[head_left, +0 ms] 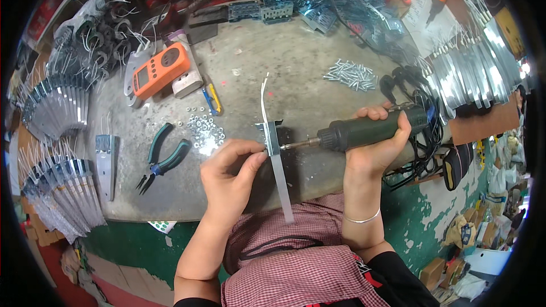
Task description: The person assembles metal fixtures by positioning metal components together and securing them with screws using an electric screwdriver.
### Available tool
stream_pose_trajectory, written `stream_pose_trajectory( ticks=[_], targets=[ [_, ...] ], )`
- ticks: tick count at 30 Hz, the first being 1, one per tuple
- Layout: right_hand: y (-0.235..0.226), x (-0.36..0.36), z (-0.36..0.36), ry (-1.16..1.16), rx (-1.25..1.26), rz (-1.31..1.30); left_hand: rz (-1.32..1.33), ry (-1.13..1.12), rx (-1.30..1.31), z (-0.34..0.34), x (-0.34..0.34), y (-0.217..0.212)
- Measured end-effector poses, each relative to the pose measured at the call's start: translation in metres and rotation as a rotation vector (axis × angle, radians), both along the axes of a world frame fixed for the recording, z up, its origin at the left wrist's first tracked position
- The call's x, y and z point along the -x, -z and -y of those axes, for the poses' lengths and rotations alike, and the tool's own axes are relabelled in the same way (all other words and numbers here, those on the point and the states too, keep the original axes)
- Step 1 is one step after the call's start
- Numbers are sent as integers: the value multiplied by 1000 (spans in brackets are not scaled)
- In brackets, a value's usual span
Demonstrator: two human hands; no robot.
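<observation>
Head view: the left hand (227, 173) has thumb and forefinger pinched together, clamped on the left side of a metal bracket (273, 138); whether a small nut sits between the fingertips cannot be told; the right hand (375, 150) is wrapped around a dark green electric screwdriver (361, 131), its bit pointing left and meeting the bracket's right side at a screw; the bracket is held above the front part of the table (261, 51), between the two hands, with a flat pale strip (282, 190) slanting down from it past the table's edge and white wires (263, 99) rising from its upper end.

Just left of the left hand lie scattered nuts (205, 129) and open pliers (165, 162); farther left rests a finished-looking strip piece (106, 165), near fanned stacks of similar strips (57, 108); behind the nuts are a small yellow-and-blue cutter (214, 99) and an orange meter (162, 71); a pile of screws (351, 75) lies beyond the screwdriver; loose brackets (318, 3) are heaped at the back.
</observation>
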State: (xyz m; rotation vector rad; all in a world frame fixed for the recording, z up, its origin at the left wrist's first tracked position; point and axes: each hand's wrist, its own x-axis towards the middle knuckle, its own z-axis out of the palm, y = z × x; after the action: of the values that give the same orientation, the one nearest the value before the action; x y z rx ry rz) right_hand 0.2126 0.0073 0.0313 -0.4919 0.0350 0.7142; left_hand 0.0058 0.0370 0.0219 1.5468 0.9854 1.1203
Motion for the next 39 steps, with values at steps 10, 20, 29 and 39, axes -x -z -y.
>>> stream_pose_trajectory(
  ticks=[10, 20, 29, 39],
  targets=[
    [4, 4, -7, -7, 55, -2, 69, -18, -4, 0, -1, 7],
    [3, 4, -5, -67, 49, -61, 4, -92, 24, 14, -2, 5],
    [10, 1, -1, -214, -263, -11, -114, -105, -118, 26, -19, 5],
    [10, 0, -8, -148, -73, -143, 52, -98, 32, 27, -22, 4]
  ],
)
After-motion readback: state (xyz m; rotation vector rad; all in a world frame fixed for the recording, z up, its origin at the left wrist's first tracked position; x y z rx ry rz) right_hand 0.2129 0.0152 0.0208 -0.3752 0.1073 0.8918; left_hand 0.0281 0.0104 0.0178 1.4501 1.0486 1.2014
